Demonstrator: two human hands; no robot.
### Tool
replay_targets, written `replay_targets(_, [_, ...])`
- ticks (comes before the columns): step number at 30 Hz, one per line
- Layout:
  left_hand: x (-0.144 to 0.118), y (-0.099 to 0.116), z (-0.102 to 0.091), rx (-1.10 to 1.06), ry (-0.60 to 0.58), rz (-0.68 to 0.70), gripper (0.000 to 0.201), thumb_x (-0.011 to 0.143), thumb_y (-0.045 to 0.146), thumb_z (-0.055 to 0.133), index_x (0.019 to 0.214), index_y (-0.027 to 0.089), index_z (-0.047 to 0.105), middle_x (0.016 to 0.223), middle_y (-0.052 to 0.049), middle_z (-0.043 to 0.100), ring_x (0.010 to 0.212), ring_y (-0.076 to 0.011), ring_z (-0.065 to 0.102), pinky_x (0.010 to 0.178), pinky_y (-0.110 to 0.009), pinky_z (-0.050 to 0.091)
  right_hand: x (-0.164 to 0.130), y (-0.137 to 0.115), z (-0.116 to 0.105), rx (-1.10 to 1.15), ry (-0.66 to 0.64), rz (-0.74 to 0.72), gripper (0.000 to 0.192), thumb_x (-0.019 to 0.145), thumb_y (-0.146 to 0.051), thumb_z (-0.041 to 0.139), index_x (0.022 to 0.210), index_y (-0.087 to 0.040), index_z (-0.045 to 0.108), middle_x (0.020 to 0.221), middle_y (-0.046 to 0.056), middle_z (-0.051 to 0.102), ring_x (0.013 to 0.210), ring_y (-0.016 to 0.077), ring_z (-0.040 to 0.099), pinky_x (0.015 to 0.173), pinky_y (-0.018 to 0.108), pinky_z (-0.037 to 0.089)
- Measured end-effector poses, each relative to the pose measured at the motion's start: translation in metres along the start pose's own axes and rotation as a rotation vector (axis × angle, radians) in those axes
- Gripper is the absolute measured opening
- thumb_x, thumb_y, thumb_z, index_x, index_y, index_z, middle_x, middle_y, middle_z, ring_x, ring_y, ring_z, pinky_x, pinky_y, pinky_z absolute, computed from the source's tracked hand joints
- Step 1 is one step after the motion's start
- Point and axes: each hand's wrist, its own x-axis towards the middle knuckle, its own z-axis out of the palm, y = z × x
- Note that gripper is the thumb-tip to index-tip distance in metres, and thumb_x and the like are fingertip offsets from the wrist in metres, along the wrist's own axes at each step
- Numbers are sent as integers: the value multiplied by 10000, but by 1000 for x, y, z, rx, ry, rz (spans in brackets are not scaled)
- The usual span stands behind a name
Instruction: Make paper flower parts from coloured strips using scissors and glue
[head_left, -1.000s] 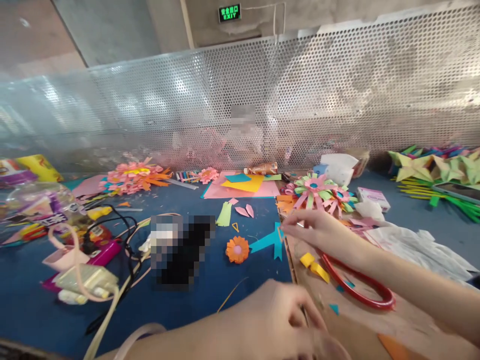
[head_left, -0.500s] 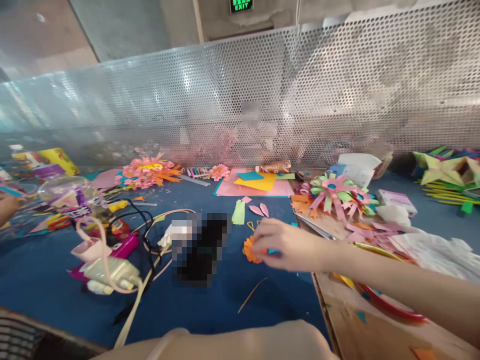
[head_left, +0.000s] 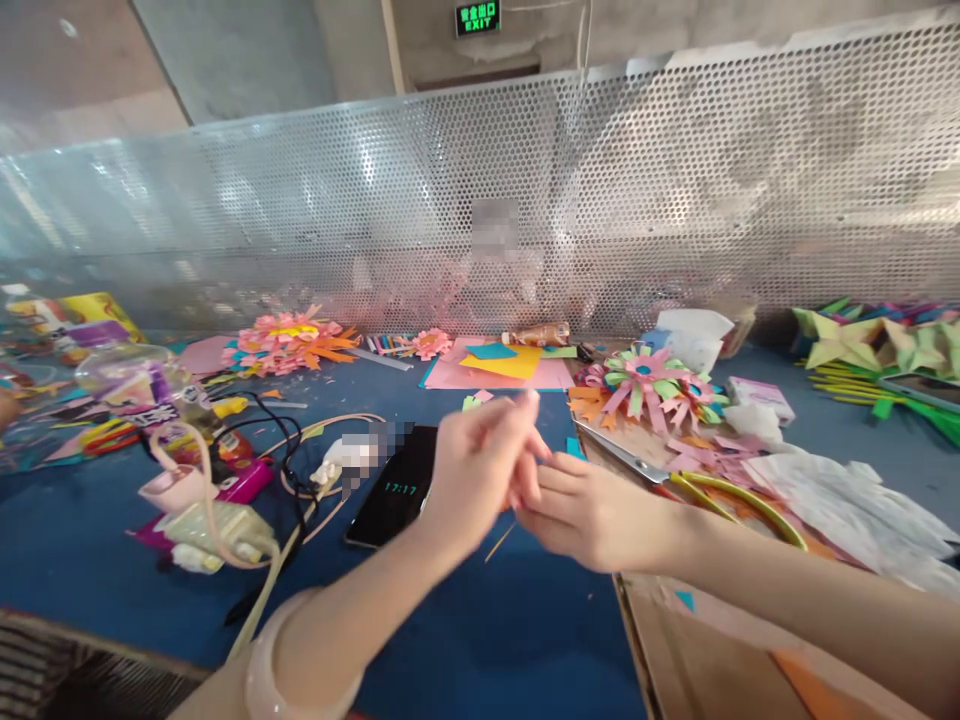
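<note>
- Meeting above the blue felt table [head_left: 112,590], left hand [head_left: 480,465] and right hand [head_left: 592,510] pinched together; held item hidden, can't tell.
- Finished looped paper flowers [head_left: 649,385] lay beyond; yellow-handled scissors [head_left: 675,475] idle nearby, black phone [head_left: 390,490] beside.

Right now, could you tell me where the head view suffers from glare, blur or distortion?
Head view: glare flares on the perforated metal screen; both hands, left hand and right hand, are motion-smeared; straight edges bow towards the corners.
</note>
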Motion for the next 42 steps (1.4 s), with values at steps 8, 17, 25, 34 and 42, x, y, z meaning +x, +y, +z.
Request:
replay_targets(8, [25,-33,-3,-225,-586,-611,397,792,459,581,748,77,679,738,-117,702,514,-103,574,460,-205,401,-51,14,-50,-338,92,-32,253,901,-89,375,996,-69,609,900,108,676,841,210,577,758,379,406])
replay_targets(17, [20,-44,3,-380,-706,-747,204,754,312,681,798,113,685,771,-68,702,575,-73,579,510,-176,437,-66,13,-39,-395,130,6,273,902,-97,365,960,-114,631,947,80,690,871,184,587,766,361,438])
replay_targets(25, [19,-44,7,-304,-664,-736,169,686,270,727,749,120,683,716,-53,702,534,-71,572,495,-168,419,-72,17,-33,-311,138,66,218,885,-110,431,1011,-120,609,954,78,676,882,186,577,762,355,437])
replay_targets(34, [12,-36,11,-47,-759,-577,167,711,279,671,769,122,682,744,-64,713,594,-87,558,479,-167,383,-58,15,-60,181,-91,323,206,925,-199,439,955,-201,643,947,56,627,929,195,484,807,363,409])
replay_targets(42, [10,-36,12,22,-823,-527,143,714,256,657,790,135,657,775,-63,719,644,-114,603,479,-176,388,-66,16,-54,389,-197,352,185,880,-137,487,887,-203,659,915,39,627,877,159,536,759,296,449])
